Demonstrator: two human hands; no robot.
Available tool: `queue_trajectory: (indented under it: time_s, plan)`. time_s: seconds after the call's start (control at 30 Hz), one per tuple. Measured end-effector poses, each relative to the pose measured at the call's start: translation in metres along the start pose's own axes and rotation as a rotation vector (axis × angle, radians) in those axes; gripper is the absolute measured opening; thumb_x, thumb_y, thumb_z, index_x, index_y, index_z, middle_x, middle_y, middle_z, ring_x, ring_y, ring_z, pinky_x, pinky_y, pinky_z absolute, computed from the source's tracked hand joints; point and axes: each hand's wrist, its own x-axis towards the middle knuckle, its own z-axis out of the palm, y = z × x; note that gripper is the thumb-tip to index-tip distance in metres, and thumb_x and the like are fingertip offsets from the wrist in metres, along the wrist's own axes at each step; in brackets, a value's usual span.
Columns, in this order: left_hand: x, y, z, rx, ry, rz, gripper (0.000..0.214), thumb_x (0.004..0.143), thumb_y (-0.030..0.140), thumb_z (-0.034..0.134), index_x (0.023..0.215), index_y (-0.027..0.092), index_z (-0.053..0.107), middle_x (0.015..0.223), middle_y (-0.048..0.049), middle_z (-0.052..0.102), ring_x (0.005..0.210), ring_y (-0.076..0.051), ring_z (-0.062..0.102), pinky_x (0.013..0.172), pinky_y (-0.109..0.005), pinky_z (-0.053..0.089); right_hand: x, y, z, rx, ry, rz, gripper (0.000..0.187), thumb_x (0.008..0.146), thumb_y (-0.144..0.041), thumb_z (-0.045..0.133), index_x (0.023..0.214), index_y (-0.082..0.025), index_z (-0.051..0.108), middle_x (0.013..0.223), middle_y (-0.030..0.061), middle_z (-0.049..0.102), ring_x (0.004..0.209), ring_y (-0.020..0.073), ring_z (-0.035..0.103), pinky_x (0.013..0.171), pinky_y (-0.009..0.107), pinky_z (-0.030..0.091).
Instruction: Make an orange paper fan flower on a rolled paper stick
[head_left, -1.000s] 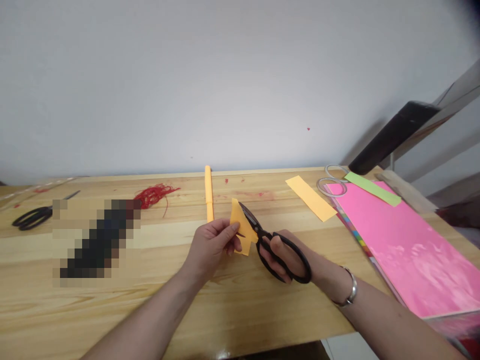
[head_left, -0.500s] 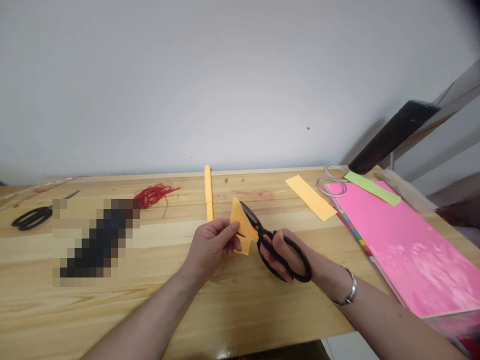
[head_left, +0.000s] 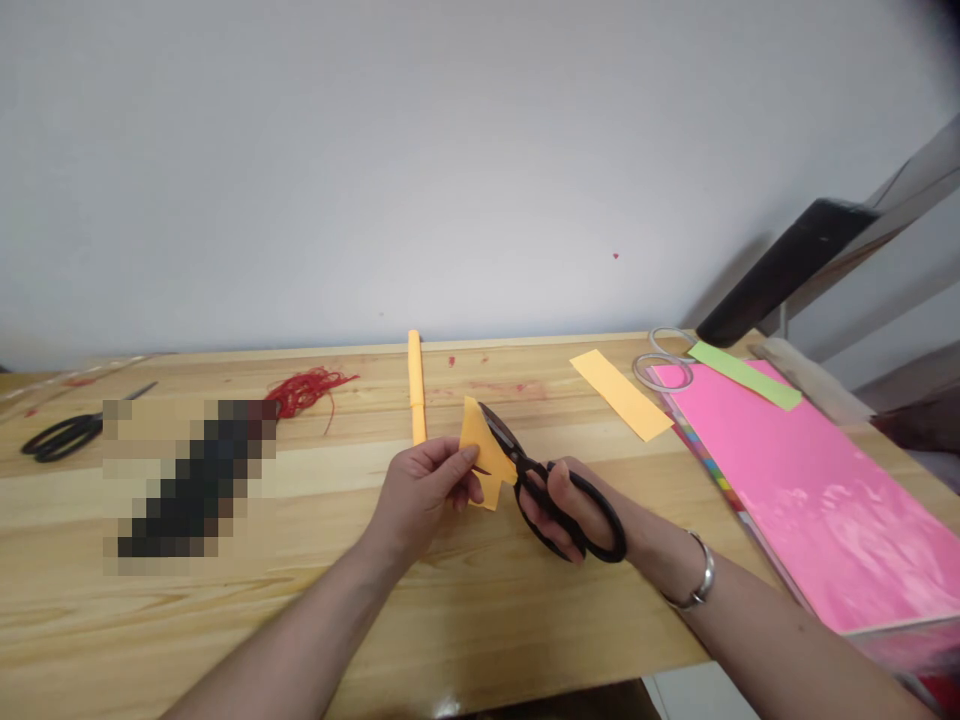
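Above the middle of the table, my left hand pinches a piece of orange paper between thumb and fingers. A slit and a notch show in the paper's lower part. My right hand is closed round the handles of black-handled scissors. Their blades point up and to the left, against the right edge of the orange paper, with one blade partly hidden by it. Behind my left hand lies an orange rolled or folded paper strip.
On the right lie an orange paper strip, a light green strip, pink sheets and clear tape rings. On the left are red threads, other black scissors and a blurred-out dark object. A black cylinder leans at the back right.
The view has shifted very slightly. Both hands, the orange paper and the scissors keep almost the same pose.
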Motion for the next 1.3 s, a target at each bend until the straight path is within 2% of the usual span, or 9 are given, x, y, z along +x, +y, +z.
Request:
queue_trajectory:
  time_s: [0.53,1.03,1.3]
  plan:
    - [-0.0025,0.0019,0.0014,0.101,-0.005,0.020,0.018,0.076,0.031,0.063,0.070,0.015,0.066,0.047,0.0009,0.062,0.039,-0.004,0.043,0.040,-0.015,0.032,0.0000,-0.0008,0.0010,0.000,0.034,-0.044,0.062,0.084,-0.067,0.016,0.074,-0.015,0.049,0.045,-0.0049,0.040,0.036,0.0062,0.036,0.039,0.019,0.029]
    - [-0.0013,0.0005,0.0011,0.064,-0.026,0.010,0.017,0.076,0.030,0.063,0.071,0.015,0.066,0.046,0.0010,0.062,0.038,-0.004,0.044,0.040,-0.014,0.032,0.0026,-0.0051,0.0028,-0.011,0.023,0.000,0.068,0.078,-0.074,0.011,0.068,-0.016,0.045,0.046,-0.0055,0.038,0.035,0.0066,0.039,0.038,0.021,0.031]
    - [-0.0014,0.0000,0.0003,0.064,-0.035,0.017,0.017,0.077,0.030,0.062,0.071,0.015,0.066,0.046,0.0009,0.062,0.038,-0.004,0.044,0.040,-0.014,0.032,0.0027,-0.0027,0.0044,0.036,0.032,-0.003,0.064,0.081,-0.071,0.015,0.070,-0.015,0.046,0.045,-0.0064,0.038,0.034,0.0062,0.038,0.038,0.020,0.032]
